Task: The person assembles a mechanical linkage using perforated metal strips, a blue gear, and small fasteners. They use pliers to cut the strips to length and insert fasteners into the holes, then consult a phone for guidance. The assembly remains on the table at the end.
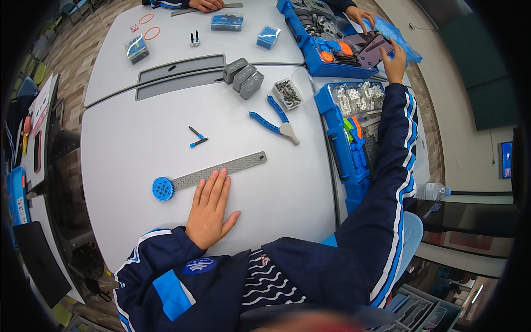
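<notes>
My left hand [209, 209] lies flat on the white table, open, its fingertips touching the lower edge of a long grey perforated plastic strip [243, 163]. At the strip's left end sits a blue gear [163, 188]; a small dark pin stands near its right end. My right hand [394, 62] reaches far forward and grips the edge of a dusky purple flat panel [374, 54] over an open blue parts case [343, 69]. Beyond the strip lie two short black-and-blue shafts [199, 142] and blue-handled pliers [279, 124] with a grey head.
A second blue case [330, 119] of sorted parts stands under my right forearm. Grey blocks [244, 78] and a clear tub of small parts [287, 93] stand midtable. Across the table, another person's hand [359, 16] is at the far case; another hand [206, 5] rests on a strip.
</notes>
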Action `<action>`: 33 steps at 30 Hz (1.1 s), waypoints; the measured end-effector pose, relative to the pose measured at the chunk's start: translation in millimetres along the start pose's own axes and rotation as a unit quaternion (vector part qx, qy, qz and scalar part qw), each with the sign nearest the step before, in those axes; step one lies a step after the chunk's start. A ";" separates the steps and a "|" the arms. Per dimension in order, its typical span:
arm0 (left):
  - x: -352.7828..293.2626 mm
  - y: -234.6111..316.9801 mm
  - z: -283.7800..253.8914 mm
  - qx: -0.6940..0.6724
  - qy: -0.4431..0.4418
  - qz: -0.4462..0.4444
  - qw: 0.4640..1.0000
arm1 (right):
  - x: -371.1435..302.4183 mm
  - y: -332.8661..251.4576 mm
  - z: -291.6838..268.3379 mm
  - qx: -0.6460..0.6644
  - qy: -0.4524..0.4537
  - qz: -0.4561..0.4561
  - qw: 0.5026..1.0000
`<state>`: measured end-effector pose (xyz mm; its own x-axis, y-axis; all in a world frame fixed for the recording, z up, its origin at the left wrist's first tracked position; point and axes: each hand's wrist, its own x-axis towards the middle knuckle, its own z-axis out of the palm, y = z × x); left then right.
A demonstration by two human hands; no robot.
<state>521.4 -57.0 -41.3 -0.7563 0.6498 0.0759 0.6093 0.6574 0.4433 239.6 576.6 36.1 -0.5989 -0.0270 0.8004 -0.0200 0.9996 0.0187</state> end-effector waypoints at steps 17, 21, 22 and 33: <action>237.2 61.8 -9.8 -0.143 0.335 0.221 0.905 | -1.8 11.9 15.2 0.152 0.013 0.094 0.984; 429.0 96.8 4.8 -0.146 0.350 0.121 0.917 | 0.1 8.3 17.3 0.141 0.022 0.094 0.985; 461.2 99.2 13.6 -0.142 0.317 0.063 0.936 | 1.0 7.6 15.8 0.140 0.012 0.098 0.985; 583.0 94.6 86.4 -0.187 0.222 0.065 0.955 | -2.0 -9.0 8.5 0.190 0.019 0.107 0.976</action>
<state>158.7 417.0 -32.3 -0.7576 0.4364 0.4853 0.6392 0.3460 0.6868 234.2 567.6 29.3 -0.5916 0.1889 0.7838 -0.1974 0.9086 -0.3681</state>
